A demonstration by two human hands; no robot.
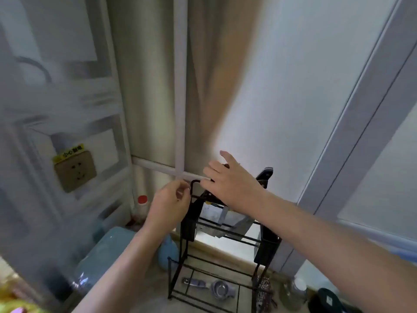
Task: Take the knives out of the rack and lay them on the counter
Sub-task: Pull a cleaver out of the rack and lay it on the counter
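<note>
Your black wire rack (222,251) stood on the tiled counter (144,297) against the window sill, filling the lower middle of the view. Broad knife blades (228,219) hung in its upper tier, all still in the rack; one black knife handle (265,177) stuck up at the right end, just behind your right wrist. Your right hand (230,181) hovered over the top of the rack, fingers spread and slightly curled over the handles; whether it touched one, you could not tell from here. Your left hand (170,203) pinched the upright wire post (193,188) at the rack's left corner between thumb and fingertips. A small metal strainer (220,289) lay on the counter under the rack. A red-capped bottle (141,206) stood near the left wall.
</note>
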